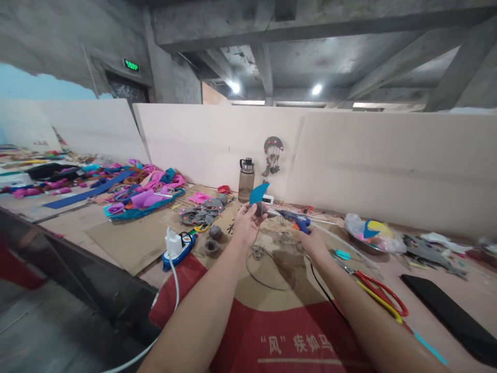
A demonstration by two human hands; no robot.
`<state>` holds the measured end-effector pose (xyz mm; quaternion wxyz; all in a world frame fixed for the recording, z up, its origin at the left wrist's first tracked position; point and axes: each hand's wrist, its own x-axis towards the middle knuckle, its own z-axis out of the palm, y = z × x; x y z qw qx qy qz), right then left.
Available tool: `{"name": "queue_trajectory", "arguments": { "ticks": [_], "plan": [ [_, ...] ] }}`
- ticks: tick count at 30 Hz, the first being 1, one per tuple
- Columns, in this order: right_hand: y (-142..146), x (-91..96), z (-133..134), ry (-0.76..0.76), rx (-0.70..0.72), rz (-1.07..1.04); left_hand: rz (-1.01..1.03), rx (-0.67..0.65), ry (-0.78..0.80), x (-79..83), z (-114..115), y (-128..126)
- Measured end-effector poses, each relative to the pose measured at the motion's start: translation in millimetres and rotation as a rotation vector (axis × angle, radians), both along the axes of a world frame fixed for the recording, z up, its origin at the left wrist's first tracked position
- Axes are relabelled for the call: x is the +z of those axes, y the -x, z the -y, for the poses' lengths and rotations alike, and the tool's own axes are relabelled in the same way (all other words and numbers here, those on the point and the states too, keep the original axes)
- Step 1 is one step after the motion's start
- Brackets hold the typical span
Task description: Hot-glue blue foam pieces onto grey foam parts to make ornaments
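My left hand is raised over the table, fingers closed on a small grey felt ball with a blue leaf-shaped felt piece sticking up from it. My right hand grips a blue hot glue gun whose nozzle points left toward the grey ball. Its black cord runs back along my right forearm. A thin grey string hangs in a loop below my left hand.
Grey felt pieces, a water bottle, a power strip with white plug, red-and-yellow scissors, a bowl of scraps, a black slab, pink and blue felt at left. White panels stand behind.
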<state>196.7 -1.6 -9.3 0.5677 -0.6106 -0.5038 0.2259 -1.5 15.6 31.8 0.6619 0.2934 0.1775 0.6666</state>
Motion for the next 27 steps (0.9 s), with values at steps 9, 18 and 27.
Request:
{"name": "queue_trajectory", "arguments": {
  "ticks": [9, 18, 27],
  "plan": [
    [-2.7, 32.0, 53.9, -0.119, -0.076, -0.008, 0.066, -0.105, 0.063, -5.9, -0.4, -8.6],
    [6.9, 40.7, 68.6, -0.132, 0.139, -0.207, 0.016, -0.092, 0.076, -15.7, 1.3, -16.9],
    [10.3, 43.5, 74.8, -0.200, 0.138, 0.040, 0.005, -0.099, 0.062, -18.7, 1.0, -17.8]
  ]
}}
